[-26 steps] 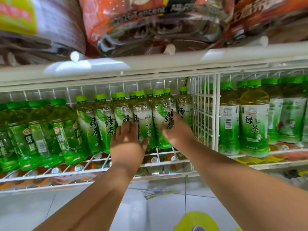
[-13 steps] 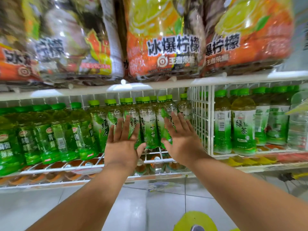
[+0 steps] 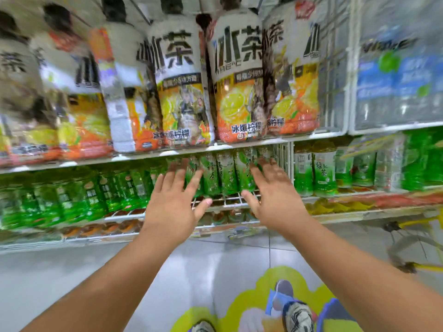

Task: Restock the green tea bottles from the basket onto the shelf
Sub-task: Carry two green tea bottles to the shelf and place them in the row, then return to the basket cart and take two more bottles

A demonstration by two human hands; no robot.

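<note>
A: What's hard to see?
B: Frame's blurry w/ motion; the basket I can't find.
A: Bottles?
B: Green tea bottles upright on the wire shelf, caps hidden.
A: Hands?
B: My left hand & right hand reach fwd, fingers spread apart, holding nothing.

Two bare hands are showing, the left hand and the right hand, fingers spread, at the centre. At twelve o'clock, about seven large lemon iced tea bottles with orange and beige labels are standing. At nine and three o'clock, green-labelled plastic green tea bottles are blurring together: roughly four are reading clearly between the hands, the rest uncountable.
</note>
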